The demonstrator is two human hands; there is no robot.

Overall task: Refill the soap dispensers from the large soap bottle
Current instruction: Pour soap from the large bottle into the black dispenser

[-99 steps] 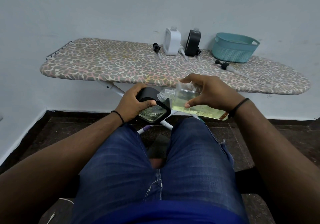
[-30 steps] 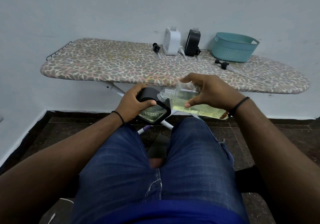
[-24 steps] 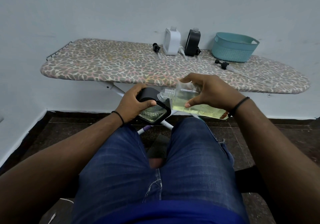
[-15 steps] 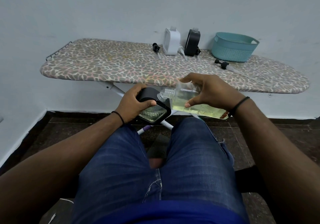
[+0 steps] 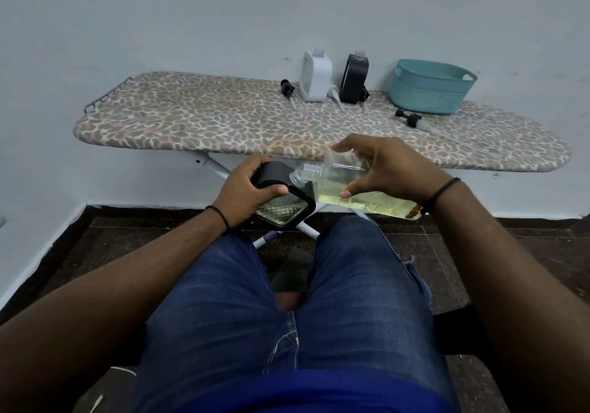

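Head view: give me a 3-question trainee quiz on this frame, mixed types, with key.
1. True or false: the large soap bottle stands upright.
2. Which hand grips the black dispenser? A left B right
3. Fill in: the teal basket sits on the ____.

Key: 1 false, it is tipped neck-first toward the dispenser, held by the right hand. 2 A, the left hand. 3 ironing board.

Pale blue wall [image 5: 191, 13], dark tiled floor [image 5: 526, 253], leopard-print ironing board [image 5: 191, 119].

1 head-worn view looks forward and down, close over the lap, facing the ironing board [image 5: 223, 122].
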